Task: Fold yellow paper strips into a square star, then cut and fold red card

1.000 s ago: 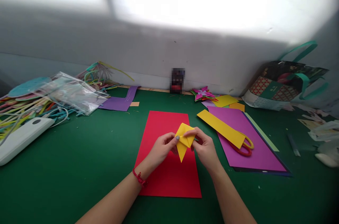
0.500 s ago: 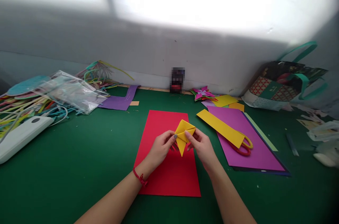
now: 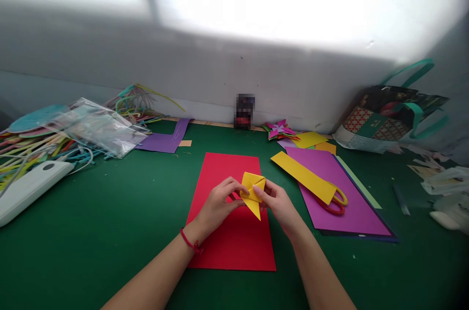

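A folded yellow paper piece (image 3: 252, 185) is held up over a red sheet (image 3: 230, 241), with one pointed end hanging toward me. My right hand (image 3: 276, 202) grips its right side, thumb across the front and fingers behind. At its left edge, my left hand (image 3: 222, 202) has its index fingertip on the paper and its thumb just below, in a loose pinch. A red cord bracelet (image 3: 190, 241) circles my left wrist. The red sheet lies flat under both hands.
On the right, a yellow strip (image 3: 304, 178) partly covers scissors (image 3: 335, 210) on purple paper (image 3: 355, 217). Folded paper stars (image 3: 280, 129) and a bag (image 3: 381, 119) stand behind. To the left are a clear plastic bag (image 3: 106, 127), pipe cleaners (image 3: 22, 154) and a white device (image 3: 34, 190).
The yellow paper has turned, its point swinging to the right. My left thumb has slipped off its front to below the edge, while my right hand keeps its grip.
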`<act>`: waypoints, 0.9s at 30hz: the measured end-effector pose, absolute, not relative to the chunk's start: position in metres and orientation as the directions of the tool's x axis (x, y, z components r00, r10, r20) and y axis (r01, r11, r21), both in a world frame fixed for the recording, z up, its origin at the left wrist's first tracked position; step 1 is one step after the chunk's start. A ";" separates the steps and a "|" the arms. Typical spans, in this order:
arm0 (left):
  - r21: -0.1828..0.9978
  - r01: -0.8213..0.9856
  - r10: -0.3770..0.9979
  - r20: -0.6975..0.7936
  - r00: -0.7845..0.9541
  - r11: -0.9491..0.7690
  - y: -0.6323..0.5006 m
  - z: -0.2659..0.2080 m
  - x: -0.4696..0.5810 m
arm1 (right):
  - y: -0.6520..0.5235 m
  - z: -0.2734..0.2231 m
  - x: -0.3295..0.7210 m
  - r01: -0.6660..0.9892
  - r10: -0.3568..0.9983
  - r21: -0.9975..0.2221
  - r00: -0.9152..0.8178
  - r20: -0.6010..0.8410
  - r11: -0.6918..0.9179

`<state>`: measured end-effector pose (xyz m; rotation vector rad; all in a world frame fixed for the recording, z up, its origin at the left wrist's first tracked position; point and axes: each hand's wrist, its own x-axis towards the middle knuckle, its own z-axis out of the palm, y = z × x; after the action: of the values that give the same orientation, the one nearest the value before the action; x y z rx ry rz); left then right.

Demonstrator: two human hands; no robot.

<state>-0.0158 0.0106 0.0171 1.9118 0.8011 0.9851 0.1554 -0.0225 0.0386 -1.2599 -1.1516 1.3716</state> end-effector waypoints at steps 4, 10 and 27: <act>0.875 0.147 0.788 0.327 0.521 -0.460 0.013 0.019 -0.019 | -0.023 0.042 0.155 -0.005 0.986 -0.988 -0.066 -0.152 -0.152; 0.885 0.141 0.815 0.333 0.474 -0.443 0.015 0.020 -0.020 | -0.024 0.040 0.152 0.010 0.988 -0.990 -0.059 -0.143 -0.143; 0.998 -0.036 0.859 0.060 0.509 -0.049 0.013 0.015 -0.011 | -0.023 0.037 0.151 0.099 0.997 -0.995 0.069 -0.024 -0.030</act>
<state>-0.0113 0.0132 0.0147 1.4404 0.7635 0.8546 0.1509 -0.0233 0.0368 -1.3340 -1.2191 1.1297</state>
